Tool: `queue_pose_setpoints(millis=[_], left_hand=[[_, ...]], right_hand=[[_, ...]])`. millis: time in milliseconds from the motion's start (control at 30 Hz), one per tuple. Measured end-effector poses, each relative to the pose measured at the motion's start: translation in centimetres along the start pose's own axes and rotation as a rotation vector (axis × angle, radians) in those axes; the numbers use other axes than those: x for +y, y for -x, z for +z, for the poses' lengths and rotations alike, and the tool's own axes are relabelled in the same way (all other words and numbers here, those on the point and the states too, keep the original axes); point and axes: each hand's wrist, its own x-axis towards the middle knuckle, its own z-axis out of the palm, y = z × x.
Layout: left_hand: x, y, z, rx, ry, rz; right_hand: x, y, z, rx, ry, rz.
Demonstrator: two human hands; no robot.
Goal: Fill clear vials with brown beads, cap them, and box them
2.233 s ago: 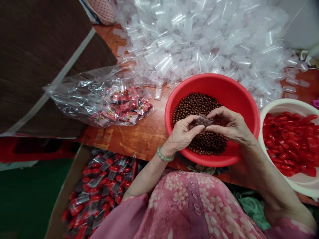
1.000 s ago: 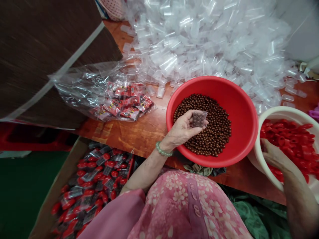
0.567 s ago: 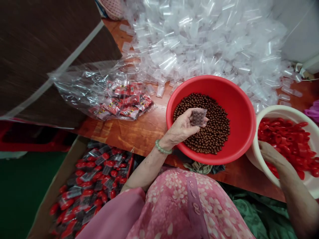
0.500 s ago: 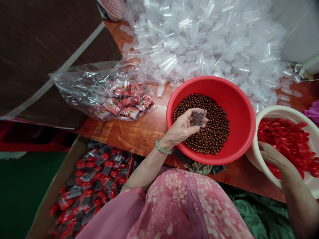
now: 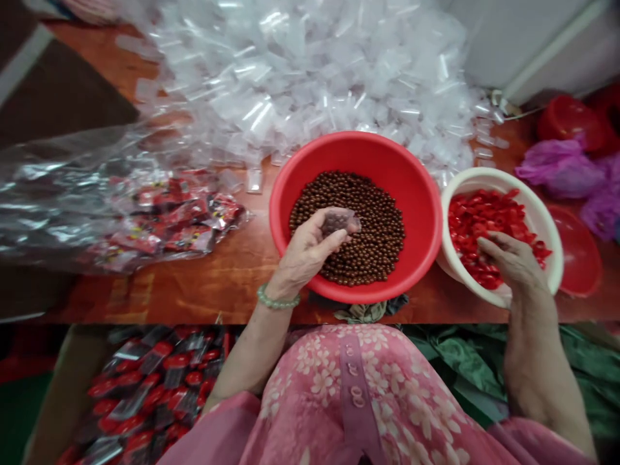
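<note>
My left hand (image 5: 310,248) is closed on a small clear container (image 5: 338,221) filled with brown balls, held above the red basin (image 5: 419,194). Below it, many brown balls (image 5: 371,242) lie in the basin. Over the white bucket (image 5: 555,248) at the right, my right hand (image 5: 513,258) has its thumb and fingers pinched together. Whatever lies between those fingertips is too small to make out. Red plastic caps (image 5: 477,216) fill the bucket around and below that hand.
Behind the basin is a heap of clear containers (image 5: 314,77). A clear bag with red packets (image 5: 169,216) lies at the left. Below the table edge, a box holds filled containers with red caps (image 5: 155,387). Purple bags (image 5: 562,168) are at the right.
The view has swung to the right. My right hand has risen from the bucket's near side to above the caps, its fingers now pinched. My left hand still holds the filled container.
</note>
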Motion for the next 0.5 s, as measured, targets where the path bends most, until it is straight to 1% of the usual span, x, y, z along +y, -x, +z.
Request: queue_pose_setpoints(millis=[67,133,233,300,367,433,500], left_hand=[[0.0,0.0,-0.1,0.010,-0.019,-0.016],[0.0,0.0,-0.1,0.013,-0.051,-0.029],[0.2,0.2,0.1,0.006,-0.104,-0.045],[0.4,0.3,0.4,-0.018,-0.123,-0.054],[0.5,0.4,0.6,-0.058,-0.127,-0.059],[0.4,0.4,0.7,-0.096,-0.139,-0.049],[0.2,0.4,0.7,-0.120,-0.172,-0.018]], right_hand=[[-0.9,0.2,0.5,0.026,-0.092,0.045],[-2.3,0.7,1.7,0.039,-0.187,0.044],[-5.1,1.3,4.8,0.000,-0.293,-0.019],[-7.1,1.5,7.4,-0.073,-0.348,-0.068],[-9.0,1.5,10.0,-0.183,-0.430,-0.097],[-10.8,1.4,12.2,-0.318,-0.533,-0.063],[-12.4,1.3,13.9,-0.421,-0.628,0.004]])
